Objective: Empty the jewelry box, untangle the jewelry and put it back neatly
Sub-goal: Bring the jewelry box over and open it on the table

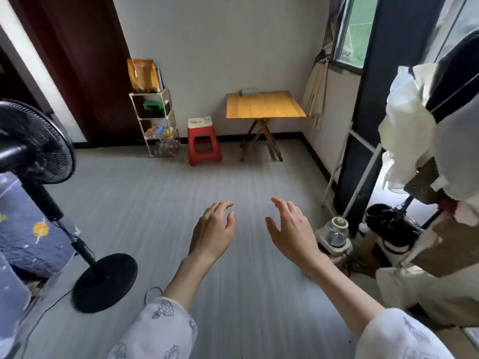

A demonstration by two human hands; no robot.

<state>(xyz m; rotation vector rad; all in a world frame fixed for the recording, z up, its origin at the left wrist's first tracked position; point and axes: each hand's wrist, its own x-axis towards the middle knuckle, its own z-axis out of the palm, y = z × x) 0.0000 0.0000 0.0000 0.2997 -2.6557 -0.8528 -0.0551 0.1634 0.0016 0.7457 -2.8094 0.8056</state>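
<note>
Your two hands are held out in front of you above the grey striped floor (160,193), palms turned toward each other with a gap between them. Your left hand (213,233) has its fingers loosely spread and gently bent, holding nothing; your right hand (291,226) is the same, fingers relaxed and apart, thumb out, also holding nothing. Both forearms come out of white sleeves (158,330) with a grey printed pattern.

To your left stands a black pedestal fan (33,141) on a round base, its cord trailing across the floor, with a dark blue patterned bedcover (28,229) behind it. To your right, close by, a small glass jar on a pale base (337,233) sits on the floor beside dark shoes (386,218), and white and black clothes (425,130) hang from a rack.

Farther off, against the back wall, a red plastic stool (204,143) stands just beside a folding wooden table (264,106). A small pale, flat, boxlike thing (248,92) lies at the table's back edge by the wall; it is too small and blurred for you to tell whether it is the jewelry box, and no jewelry can be made out. Left of the stool is a narrow wire shelf unit (158,120) with an orange bag on top.
</note>
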